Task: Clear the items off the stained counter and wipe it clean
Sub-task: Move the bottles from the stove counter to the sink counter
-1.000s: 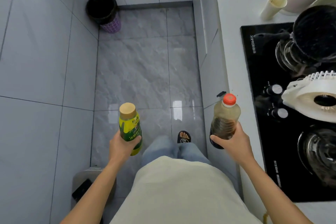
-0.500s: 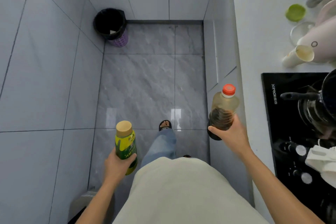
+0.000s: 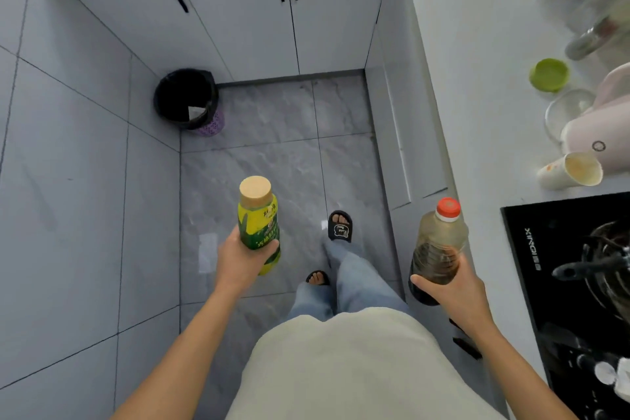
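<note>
The yellow bottle (image 3: 259, 227) with the tan cap stands near upright in the left hand (image 3: 242, 257), whose fingers wrap its lower half; its long axis runs from the palm up toward the far cupboards, cap leading. The oil bottle (image 3: 438, 249), red cap on top and dark liquid in its lower part, is gripped round its base by the right hand (image 3: 455, 293), also near upright with its long axis leaning slightly away from the body. Both bottles are off the counter and carried over the floor, the oil bottle just beside the counter's front edge, the yellow one well apart from it toward the tiled wall.

The counter (image 3: 477, 95) runs along the right side, so the right hand is the nearer one to it. On it, past the black hob (image 3: 531, 283) at the near end, lie a tipped paper cup (image 3: 569, 172), a pink appliance (image 3: 600, 133), a glass dish (image 3: 562, 109) and a green lid (image 3: 549, 74), toward its far end.

A black bin (image 3: 185, 99) stands in the floor's far left corner, ahead of the left hand. My judgement is that the bottles are being carried off to be set down elsewhere, and the wiping is not yet begun.
</note>
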Demonstrator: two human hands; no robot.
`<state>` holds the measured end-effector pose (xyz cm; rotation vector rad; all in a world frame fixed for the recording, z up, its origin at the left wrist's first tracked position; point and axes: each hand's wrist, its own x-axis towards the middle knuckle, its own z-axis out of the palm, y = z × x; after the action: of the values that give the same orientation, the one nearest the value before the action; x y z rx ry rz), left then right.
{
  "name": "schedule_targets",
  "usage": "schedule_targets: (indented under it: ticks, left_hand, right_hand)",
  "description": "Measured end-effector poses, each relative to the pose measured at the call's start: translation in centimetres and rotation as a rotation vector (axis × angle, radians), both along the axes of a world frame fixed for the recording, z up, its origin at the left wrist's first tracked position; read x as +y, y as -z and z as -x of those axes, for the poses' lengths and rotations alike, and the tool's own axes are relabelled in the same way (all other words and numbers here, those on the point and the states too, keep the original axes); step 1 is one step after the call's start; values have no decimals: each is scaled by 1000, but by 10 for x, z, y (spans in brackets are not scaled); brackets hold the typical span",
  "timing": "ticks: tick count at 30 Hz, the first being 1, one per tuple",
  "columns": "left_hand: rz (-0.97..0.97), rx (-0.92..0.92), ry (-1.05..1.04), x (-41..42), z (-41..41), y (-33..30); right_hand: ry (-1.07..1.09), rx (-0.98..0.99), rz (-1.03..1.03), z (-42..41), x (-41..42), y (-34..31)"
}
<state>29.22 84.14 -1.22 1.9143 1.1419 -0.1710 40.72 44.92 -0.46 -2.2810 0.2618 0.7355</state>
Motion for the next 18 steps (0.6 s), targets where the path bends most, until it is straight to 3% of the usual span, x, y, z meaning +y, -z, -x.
schedule_targets:
  ticks: [6,18]
  left_hand:
    - [-27,35,40,36,-77,6]
    - [-5,165,-71,102,-126,19]
  right_hand:
    - [-15,-31,-32,-95,42,1]
    - [-117,-106,-58,-280,162,-2]
